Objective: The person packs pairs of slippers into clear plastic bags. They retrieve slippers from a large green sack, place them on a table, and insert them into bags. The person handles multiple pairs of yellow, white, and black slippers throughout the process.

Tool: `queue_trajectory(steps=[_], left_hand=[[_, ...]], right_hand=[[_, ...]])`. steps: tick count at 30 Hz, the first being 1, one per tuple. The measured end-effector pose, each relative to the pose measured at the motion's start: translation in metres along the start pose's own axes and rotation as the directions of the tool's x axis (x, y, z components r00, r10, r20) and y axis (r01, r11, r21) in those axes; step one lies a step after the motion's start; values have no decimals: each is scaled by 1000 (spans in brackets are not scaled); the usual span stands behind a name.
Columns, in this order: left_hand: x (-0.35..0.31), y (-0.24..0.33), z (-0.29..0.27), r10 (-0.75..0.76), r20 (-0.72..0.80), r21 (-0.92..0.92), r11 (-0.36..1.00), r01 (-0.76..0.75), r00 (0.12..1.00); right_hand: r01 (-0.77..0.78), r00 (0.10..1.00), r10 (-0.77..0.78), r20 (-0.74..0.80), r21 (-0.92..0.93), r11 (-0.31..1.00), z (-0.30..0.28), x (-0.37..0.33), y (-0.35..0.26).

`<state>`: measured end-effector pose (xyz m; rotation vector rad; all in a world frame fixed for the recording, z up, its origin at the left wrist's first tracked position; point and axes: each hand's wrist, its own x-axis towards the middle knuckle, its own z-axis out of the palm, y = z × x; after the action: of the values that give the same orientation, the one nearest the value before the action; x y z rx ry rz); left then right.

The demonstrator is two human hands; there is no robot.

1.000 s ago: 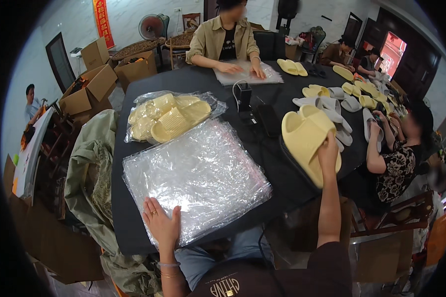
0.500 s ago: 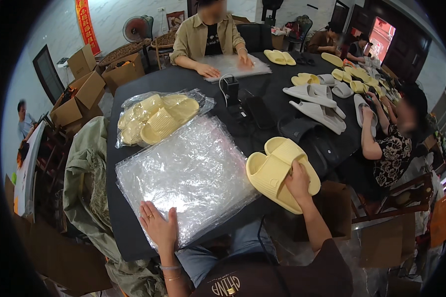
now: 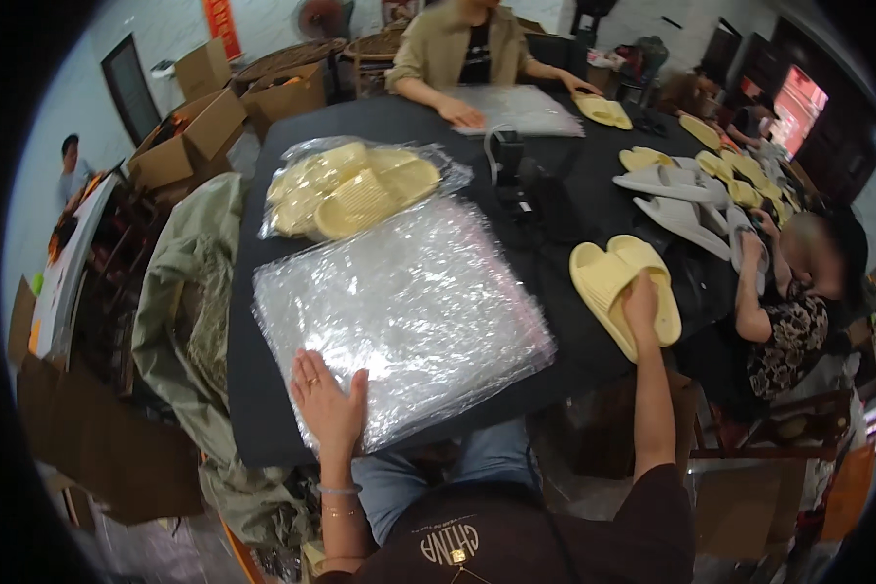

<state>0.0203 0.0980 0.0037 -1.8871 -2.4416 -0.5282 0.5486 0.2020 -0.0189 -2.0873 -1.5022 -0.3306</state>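
Note:
My left hand [image 3: 331, 404] lies flat, fingers stretched, on the near left part of a stack of clear plastic bags [image 3: 409, 302]. To the right of the stack, my right hand [image 3: 639, 310] grips a pair of pale yellow slippers [image 3: 608, 277], with its fingers at the inner side of one strap. The fingertips are partly hidden there. Beyond the bags lie more yellow slippers [image 3: 375, 200], wrapped in clear plastic.
Across the black-covered table [image 3: 307, 117], a person [image 3: 457, 54] touches another bag stack [image 3: 526, 109] and yellow slippers [image 3: 608, 112]. Grey slippers [image 3: 686, 219] lie at the right, near another person [image 3: 798, 302]. A black device [image 3: 504, 151] stands mid-table. Cardboard boxes [image 3: 200, 136] stand at the left.
My right hand has carried the yellow slippers rightward, away from the bag stack. My left hand stays on the bags. The person opposite has reached one hand to the yellow slippers beside them.

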Motion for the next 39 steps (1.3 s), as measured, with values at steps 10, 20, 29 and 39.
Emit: queue_trajectory(steps=[10, 20, 29, 39], left_hand=[[-2, -15, -19, 25, -22, -504, 863, -33, 999], [-1, -66, 0, -183, 88, -659, 726, 195, 979], [43, -67, -50, -249, 431, -827, 277, 490, 868], [107, -65, -45, -289, 680, -518, 462, 720, 674]], right_hand=[[4, 870, -337, 359, 680, 734, -74, -44, -181], [-9, 708, -451, 543, 646, 763, 42, -30, -211], [-324, 618, -231, 751, 512, 796, 34, 30, -229], [-266, 405, -159, 900, 283, 922, 49, 53, -231]])
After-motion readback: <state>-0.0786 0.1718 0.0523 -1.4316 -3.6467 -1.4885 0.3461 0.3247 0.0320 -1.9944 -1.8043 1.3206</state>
